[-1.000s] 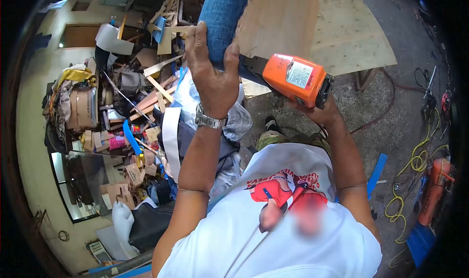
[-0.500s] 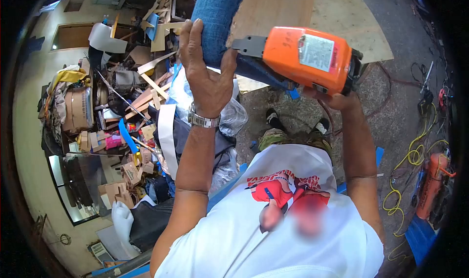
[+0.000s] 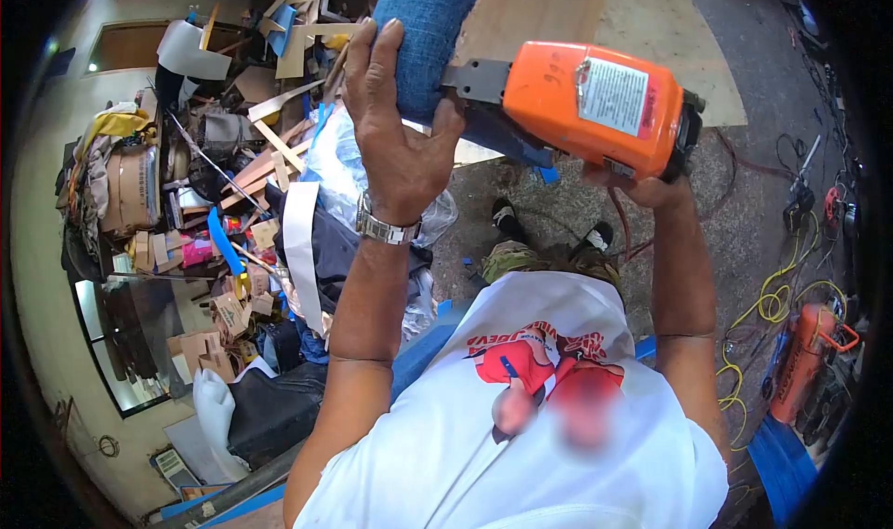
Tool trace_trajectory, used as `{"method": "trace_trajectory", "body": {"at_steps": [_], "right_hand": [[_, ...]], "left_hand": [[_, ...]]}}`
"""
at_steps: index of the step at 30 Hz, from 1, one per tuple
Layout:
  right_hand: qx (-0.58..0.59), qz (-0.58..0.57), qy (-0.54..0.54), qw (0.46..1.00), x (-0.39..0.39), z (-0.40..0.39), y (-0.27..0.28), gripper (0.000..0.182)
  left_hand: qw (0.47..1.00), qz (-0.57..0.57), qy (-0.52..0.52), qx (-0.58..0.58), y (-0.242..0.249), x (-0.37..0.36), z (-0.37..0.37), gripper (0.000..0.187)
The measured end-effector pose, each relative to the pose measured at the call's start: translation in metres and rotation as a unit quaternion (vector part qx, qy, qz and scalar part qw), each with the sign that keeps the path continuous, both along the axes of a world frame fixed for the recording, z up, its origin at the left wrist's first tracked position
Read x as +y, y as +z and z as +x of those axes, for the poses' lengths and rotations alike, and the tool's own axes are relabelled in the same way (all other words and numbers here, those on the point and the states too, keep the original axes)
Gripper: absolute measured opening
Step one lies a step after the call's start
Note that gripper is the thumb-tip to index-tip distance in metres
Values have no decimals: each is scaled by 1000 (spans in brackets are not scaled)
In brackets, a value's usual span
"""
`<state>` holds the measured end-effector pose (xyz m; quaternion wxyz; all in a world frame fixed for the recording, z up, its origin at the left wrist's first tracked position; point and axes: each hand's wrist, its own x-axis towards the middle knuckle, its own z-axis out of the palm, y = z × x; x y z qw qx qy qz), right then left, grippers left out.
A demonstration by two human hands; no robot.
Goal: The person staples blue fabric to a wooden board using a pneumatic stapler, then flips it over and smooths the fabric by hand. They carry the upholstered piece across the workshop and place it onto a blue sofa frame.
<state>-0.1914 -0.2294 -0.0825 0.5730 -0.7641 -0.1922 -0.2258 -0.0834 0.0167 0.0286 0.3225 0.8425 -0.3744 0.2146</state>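
My right hand is closed round the underside of an orange pneumatic staple gun, mostly hidden beneath its body. The dark metal nose of the gun meets the blue denim-like fabric at the edge of a padded wooden piece. My left hand, with a metal watch on the wrist, lies against the rounded end of this blue fabric. Its visible fingers are stretched upward, and the thumb rests beside the gun's nose. Behind the gun shows the bare plywood panel of the piece.
Wood offcuts, cardboard and plastic wrap are heaped to the left. An air hose runs below the gun. At right are a yellow cord and a red-orange cylinder. My feet stand on the concrete floor.
The view has shifted slightly. The staple gun sits a little lower and is tilted slightly more, its nose still at the fabric edge. My left hand keeps its place on the blue fabric.
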Motion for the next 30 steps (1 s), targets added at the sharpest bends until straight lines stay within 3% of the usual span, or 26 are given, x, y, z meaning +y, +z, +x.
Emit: {"method": "trace_trajectory", "body": {"at_steps": [6,10,13,15,18,20,25,28,30], "right_hand": [[-28,-87,-45,995,4,6,-9,46],[32,-13,15,999,1,3,-1,40],[-100,-168,-96,976,-5,2,-7,37],[-65,-143,-88,984,-9,-3,-20,37],[28,55,-18,998,-7,-14,-19,41],[44,127,8,991,-2,-18,-2,42],[-11,19,3,1000,1,-3,2,41],[-54,-75,-38,995,-1,-6,-5,51],[17,8,-42,999,-4,-14,-24,47]], "left_hand": [[1000,23,10,1,1,3,1,93],[997,75,4,23,13,6,-3,111],[993,115,5,36,22,6,-7,126],[992,123,4,36,22,2,-8,127],[991,129,8,46,22,1,-9,128],[990,131,10,41,22,0,-10,128],[993,113,-21,4,20,4,-6,123],[992,123,-32,20,27,10,-8,123],[990,120,-68,35,36,20,-6,117]]}}
